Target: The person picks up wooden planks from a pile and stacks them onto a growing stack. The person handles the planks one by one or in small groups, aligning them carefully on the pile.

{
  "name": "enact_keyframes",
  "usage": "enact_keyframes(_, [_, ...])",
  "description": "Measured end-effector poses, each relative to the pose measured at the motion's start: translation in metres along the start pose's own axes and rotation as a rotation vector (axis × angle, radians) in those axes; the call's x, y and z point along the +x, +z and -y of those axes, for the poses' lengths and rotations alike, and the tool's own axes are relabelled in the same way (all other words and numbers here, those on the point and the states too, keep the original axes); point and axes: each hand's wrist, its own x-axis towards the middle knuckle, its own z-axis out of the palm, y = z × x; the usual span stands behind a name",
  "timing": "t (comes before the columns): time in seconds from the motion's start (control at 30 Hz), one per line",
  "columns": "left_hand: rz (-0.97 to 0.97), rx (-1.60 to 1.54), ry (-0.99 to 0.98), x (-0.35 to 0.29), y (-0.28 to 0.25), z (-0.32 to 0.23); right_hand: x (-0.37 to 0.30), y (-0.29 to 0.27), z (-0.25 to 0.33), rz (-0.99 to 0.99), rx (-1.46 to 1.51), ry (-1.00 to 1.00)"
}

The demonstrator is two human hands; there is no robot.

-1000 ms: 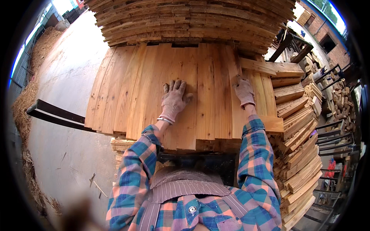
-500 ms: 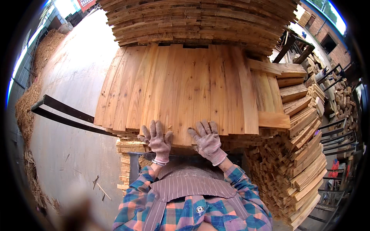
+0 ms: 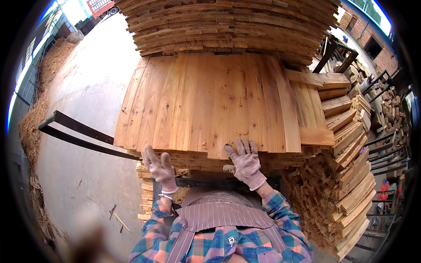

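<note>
Side by side in front of me lies a layer of brown wooden boards [image 3: 206,101], their near ends forming an uneven edge. My left hand [image 3: 159,169], in a dusty cotton work glove, is at that near edge, fingers apart and nothing in it. My right hand [image 3: 245,161], gloved the same way, has its spread fingers over the near ends of the boards right of the middle; one board there juts toward me. It grips nothing. Below the top layer, more stacked boards show at the near side.
A taller board stack [image 3: 228,26] rises behind the layer. To the right leans a big pile of rough wood strips [image 3: 346,188]. A black metal bar frame [image 3: 83,131] sticks out at left over the concrete floor [image 3: 70,166]. Sawdust [image 3: 48,65] is heaped along the left wall.
My left hand has moved left and back off the boards' top. My right hand has shifted slightly right. The jutting board in the middle now sits farther in.
</note>
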Motion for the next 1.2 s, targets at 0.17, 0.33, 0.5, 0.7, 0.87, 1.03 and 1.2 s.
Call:
enact_keyframes(0.17, [0.28,1.839,-0.292,0.011,0.082,0.041,0.028,0.009,0.007,-0.058,-0.006,0.004])
enact_keyframes(0.33, [0.088,1.583,-0.007,0.002,0.07,0.084,0.033,-0.006,0.011,0.017,0.019,0.023])
enact_keyframes(0.5, [0.133,2.477,0.352,-0.005,0.026,0.114,-0.018,-0.043,-0.038,-0.166,-0.042,0.214])
enact_keyframes(0.7, [0.329,0.697,-0.08,-0.002,0.046,0.131,-0.032,-0.032,-0.106,-0.006,-0.006,0.502])
enact_keyframes(0.87, [0.314,0.114,0.05,-0.008,0.056,0.037,-0.027,-0.035,-0.094,0.012,-0.036,0.533])
enact_keyframes(1.03, [0.779,-0.557,-0.162,-0.064,0.049,-0.065,-0.034,0.012,-0.1,-0.233,-0.012,0.519])
enact_keyframes(1.2, [1.426,-0.603,-0.545,-0.131,0.037,-0.152,-0.035,-0.04,-0.101,-0.002,0.196,0.51])
